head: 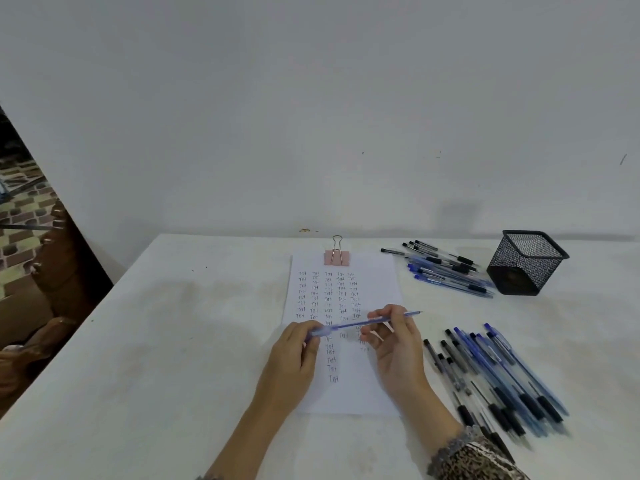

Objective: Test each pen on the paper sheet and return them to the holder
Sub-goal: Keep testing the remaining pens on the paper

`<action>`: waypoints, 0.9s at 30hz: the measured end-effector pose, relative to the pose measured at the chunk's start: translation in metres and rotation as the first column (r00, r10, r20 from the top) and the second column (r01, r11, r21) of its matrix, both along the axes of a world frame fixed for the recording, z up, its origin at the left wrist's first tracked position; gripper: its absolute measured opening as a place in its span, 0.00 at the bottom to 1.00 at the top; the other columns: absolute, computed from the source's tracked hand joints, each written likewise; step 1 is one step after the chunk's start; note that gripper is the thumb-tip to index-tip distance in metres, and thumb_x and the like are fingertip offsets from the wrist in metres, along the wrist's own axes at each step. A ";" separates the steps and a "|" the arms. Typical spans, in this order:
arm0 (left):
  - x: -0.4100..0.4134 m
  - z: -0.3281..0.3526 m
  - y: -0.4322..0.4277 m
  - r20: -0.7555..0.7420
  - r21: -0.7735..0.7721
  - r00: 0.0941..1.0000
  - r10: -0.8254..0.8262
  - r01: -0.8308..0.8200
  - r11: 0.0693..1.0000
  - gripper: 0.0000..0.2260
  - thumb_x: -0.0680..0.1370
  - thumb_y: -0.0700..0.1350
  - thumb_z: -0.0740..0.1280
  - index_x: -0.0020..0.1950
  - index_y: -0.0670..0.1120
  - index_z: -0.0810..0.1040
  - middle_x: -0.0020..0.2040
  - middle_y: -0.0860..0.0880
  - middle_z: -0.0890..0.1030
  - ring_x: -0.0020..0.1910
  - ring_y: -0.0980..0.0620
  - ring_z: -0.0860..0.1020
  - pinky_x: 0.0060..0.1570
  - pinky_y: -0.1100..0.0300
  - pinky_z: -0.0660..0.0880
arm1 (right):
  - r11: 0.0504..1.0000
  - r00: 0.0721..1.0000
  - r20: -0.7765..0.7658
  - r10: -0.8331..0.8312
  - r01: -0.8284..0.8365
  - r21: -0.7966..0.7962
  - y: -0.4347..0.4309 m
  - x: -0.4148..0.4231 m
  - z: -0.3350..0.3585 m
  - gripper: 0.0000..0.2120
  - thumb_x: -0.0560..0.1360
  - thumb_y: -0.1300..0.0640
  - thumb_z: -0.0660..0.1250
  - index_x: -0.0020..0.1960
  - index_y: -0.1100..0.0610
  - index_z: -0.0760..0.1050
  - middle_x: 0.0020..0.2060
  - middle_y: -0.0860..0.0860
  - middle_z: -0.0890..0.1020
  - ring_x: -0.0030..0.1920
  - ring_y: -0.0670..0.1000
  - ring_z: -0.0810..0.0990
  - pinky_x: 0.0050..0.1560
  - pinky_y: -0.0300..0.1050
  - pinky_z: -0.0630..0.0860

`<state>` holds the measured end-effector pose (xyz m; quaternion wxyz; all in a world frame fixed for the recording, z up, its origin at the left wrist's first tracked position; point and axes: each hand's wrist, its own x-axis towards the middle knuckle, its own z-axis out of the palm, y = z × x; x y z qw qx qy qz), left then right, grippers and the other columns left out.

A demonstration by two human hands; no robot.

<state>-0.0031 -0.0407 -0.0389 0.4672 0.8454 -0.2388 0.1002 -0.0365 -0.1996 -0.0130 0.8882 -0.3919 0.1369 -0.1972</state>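
Pen (349, 325) past sheet (346, 393) R edge (2-handed)

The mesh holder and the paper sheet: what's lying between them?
In the head view, a loose pile of black and blue pens lies on the table between the paper sheet and the mesh holder.

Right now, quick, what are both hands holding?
Left hand: pinches one end of the blue pen.
Right hand: grips the same pen nearer its other end.
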 end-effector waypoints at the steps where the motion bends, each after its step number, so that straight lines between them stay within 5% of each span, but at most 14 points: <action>1: 0.000 0.000 0.000 -0.011 0.013 1.000 -0.009 0.009 1.000 0.10 0.78 0.39 0.61 0.53 0.53 0.75 0.48 0.62 0.74 0.50 0.69 0.71 0.48 0.78 0.65 | 1.000 1.000 -0.002 0.019 -0.019 -0.022 0.000 0.000 -0.001 0.12 0.78 0.57 0.56 0.40 0.62 0.69 0.32 0.55 0.78 0.27 0.51 0.77 0.27 0.41 0.76; 4: 0.001 -0.002 -0.001 -0.044 0.080 0.997 -0.058 0.061 0.995 0.09 0.79 0.42 0.60 0.56 0.49 0.76 0.46 0.64 0.73 0.47 0.67 0.72 0.47 0.77 0.65 | 0.981 0.992 -0.018 0.125 -0.126 -0.151 0.003 0.000 -0.003 0.12 0.74 0.54 0.59 0.39 0.63 0.70 0.33 0.53 0.79 0.29 0.50 0.79 0.30 0.41 0.77; 15: 0.003 0.001 0.004 -0.012 -0.091 0.998 -0.060 0.059 0.994 0.21 0.74 0.54 0.55 0.51 0.41 0.79 0.40 0.60 0.76 0.42 0.67 0.73 0.43 0.75 0.67 | 0.881 0.947 -0.076 0.312 -0.319 -0.349 0.005 -0.004 -0.002 0.12 0.75 0.55 0.58 0.44 0.64 0.74 0.34 0.58 0.78 0.35 0.52 0.80 0.38 0.44 0.79; 21: 0.003 0.004 0.005 -0.086 -0.174 0.996 -0.026 0.011 0.985 0.07 0.78 0.42 0.62 0.48 0.52 0.78 0.44 0.58 0.78 0.44 0.65 0.74 0.44 0.75 0.68 | 0.751 0.936 -0.224 0.272 -0.352 -0.558 -0.030 -0.007 0.023 0.07 0.70 0.64 0.71 0.39 0.54 0.83 0.33 0.54 0.82 0.37 0.50 0.79 0.43 0.39 0.78; 22: 0.002 0.006 0.005 -0.087 -0.191 0.996 -0.016 -0.001 0.982 0.09 0.78 0.41 0.62 0.48 0.56 0.76 0.45 0.57 0.78 0.44 0.63 0.75 0.43 0.75 0.68 | 0.618 0.934 -0.282 0.220 -0.357 -0.700 -0.036 -0.010 0.030 0.08 0.69 0.63 0.73 0.38 0.50 0.83 0.34 0.53 0.83 0.37 0.47 0.78 0.43 0.38 0.76; 23: 0.002 0.007 0.006 -0.092 -0.198 0.996 -0.012 -0.006 0.980 0.11 0.78 0.41 0.63 0.49 0.58 0.74 0.45 0.56 0.78 0.41 0.61 0.75 0.42 0.74 0.69 | 0.344 0.924 -0.357 0.139 -0.383 -0.857 -0.039 -0.013 0.037 0.07 0.70 0.59 0.73 0.40 0.47 0.83 0.36 0.51 0.83 0.38 0.43 0.77 0.44 0.37 0.73; 25: 0.000 0.009 0.006 -0.125 -0.222 0.992 -0.026 -0.002 0.975 0.11 0.78 0.44 0.64 0.54 0.60 0.73 0.45 0.57 0.77 0.34 0.61 0.73 0.38 0.69 0.70 | -0.410 0.906 -0.415 -0.076 -0.408 -0.816 -0.036 -0.016 0.046 0.06 0.75 0.51 0.67 0.51 0.43 0.79 0.42 0.46 0.82 0.45 0.42 0.73 0.48 0.39 0.65; 26: 0.000 0.009 0.006 -0.137 -0.235 0.990 -0.033 0.000 0.972 0.11 0.78 0.48 0.63 0.58 0.60 0.72 0.47 0.58 0.77 0.35 0.62 0.73 0.39 0.67 0.71 | -0.555 0.916 -0.376 -0.137 -0.386 -0.737 -0.033 -0.017 0.047 0.09 0.78 0.50 0.62 0.55 0.43 0.77 0.45 0.45 0.82 0.48 0.44 0.73 0.50 0.40 0.64; 27: 0.000 0.009 0.007 -0.137 -0.226 0.991 -0.016 -0.016 0.974 0.14 0.77 0.54 0.61 0.63 0.60 0.70 0.51 0.59 0.77 0.40 0.63 0.74 0.44 0.65 0.73 | -0.552 0.927 -0.342 -0.155 -0.368 -0.748 -0.031 -0.017 0.047 0.09 0.79 0.52 0.60 0.56 0.46 0.76 0.44 0.45 0.82 0.47 0.46 0.74 0.51 0.39 0.66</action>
